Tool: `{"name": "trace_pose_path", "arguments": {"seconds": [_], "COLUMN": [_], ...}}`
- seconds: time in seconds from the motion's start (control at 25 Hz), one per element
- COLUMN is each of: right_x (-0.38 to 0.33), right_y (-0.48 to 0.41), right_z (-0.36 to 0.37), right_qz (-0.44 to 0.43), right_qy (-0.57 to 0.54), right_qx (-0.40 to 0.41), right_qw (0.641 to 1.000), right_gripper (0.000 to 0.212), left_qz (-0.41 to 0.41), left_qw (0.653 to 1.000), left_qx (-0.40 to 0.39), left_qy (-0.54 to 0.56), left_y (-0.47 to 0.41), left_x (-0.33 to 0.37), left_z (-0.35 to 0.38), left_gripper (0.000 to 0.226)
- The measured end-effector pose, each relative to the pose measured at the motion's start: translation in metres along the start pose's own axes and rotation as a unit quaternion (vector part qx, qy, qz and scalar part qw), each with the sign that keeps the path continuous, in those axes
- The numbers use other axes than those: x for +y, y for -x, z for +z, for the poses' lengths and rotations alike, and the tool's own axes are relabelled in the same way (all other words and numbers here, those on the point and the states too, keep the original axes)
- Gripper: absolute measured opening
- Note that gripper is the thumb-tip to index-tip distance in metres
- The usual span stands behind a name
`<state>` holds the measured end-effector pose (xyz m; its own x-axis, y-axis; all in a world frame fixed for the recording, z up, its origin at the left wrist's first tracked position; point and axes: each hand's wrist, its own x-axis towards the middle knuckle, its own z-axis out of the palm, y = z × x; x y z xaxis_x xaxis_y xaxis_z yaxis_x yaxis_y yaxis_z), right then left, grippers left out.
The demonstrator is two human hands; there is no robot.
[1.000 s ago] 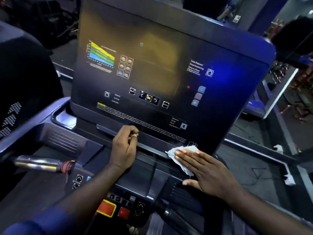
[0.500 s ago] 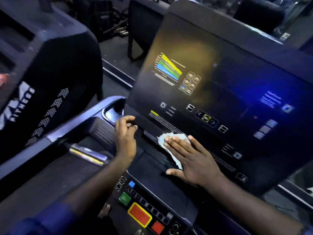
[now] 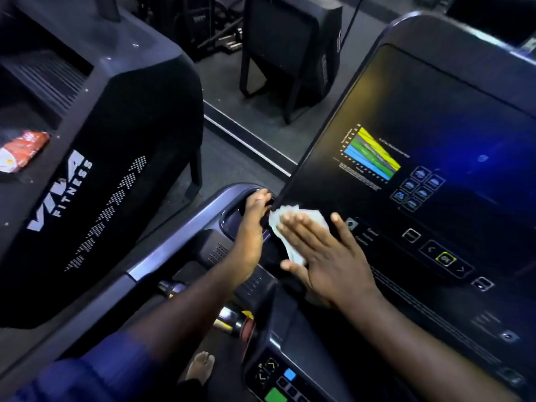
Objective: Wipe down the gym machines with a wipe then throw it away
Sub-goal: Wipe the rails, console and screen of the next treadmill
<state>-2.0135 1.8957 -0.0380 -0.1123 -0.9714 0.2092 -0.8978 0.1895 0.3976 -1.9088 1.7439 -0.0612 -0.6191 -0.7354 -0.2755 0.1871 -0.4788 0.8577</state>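
at the treadmill console's left corner, the cup-holder rim (image 3: 229,220) is touched by the left hand (image 3: 251,229); whether its fingers curl round it cannot be told. just to the right, the white wipe (image 3: 290,220) is pressed flat on the display's (image 3: 435,117) lower-left corner by the right hand (image 3: 327,256), fingers spread. the touch icons (image 3: 410,235) nearby could be triggered by pressure, and the bunched wipe could slip free.

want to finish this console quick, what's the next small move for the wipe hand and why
Probably sweep the right hand and wipe rightwards across the console panel. The flat fingers press the wipe at the panel's lower left corner, beside the left hand resting at the cup holder, so most of the panel lies to the right.
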Motion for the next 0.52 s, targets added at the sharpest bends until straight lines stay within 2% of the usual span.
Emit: {"name": "trace_pose_path", "arguments": {"seconds": [0.12, 0.28, 0.36, 0.44, 0.52], "right_x": [-0.024, -0.013, 0.006, 0.009, 0.005], "right_y": [-0.046, -0.026, -0.044, -0.075, -0.081], "right_z": [0.003, -0.005, -0.022, -0.037, -0.037], "right_qz": [0.065, 0.073, 0.144, 0.235, 0.229], "right_qy": [0.010, 0.066, 0.084, 0.037, 0.044], "right_qx": [-0.015, 0.021, 0.047, 0.060, 0.068], "right_qw": [0.998, 0.995, 0.985, 0.970, 0.970], "right_gripper": [0.062, 0.063, 0.062, 0.062, 0.066], "left_qz": [-0.036, -0.042, -0.028, -0.009, -0.025], "left_qw": [0.997, 0.992, 0.986, 0.978, 0.974], "left_qx": [-0.069, -0.114, -0.164, -0.209, -0.226], "left_qy": [0.030, 0.024, 0.028, 0.017, 0.012], "left_y": [-0.017, -0.031, -0.036, -0.045, -0.048], "left_x": [0.012, 0.049, 0.063, 0.079, 0.104], "left_z": [0.006, 0.024, 0.036, 0.050, 0.067], "left_gripper": [0.056, 0.050, 0.055, 0.060, 0.060]}}
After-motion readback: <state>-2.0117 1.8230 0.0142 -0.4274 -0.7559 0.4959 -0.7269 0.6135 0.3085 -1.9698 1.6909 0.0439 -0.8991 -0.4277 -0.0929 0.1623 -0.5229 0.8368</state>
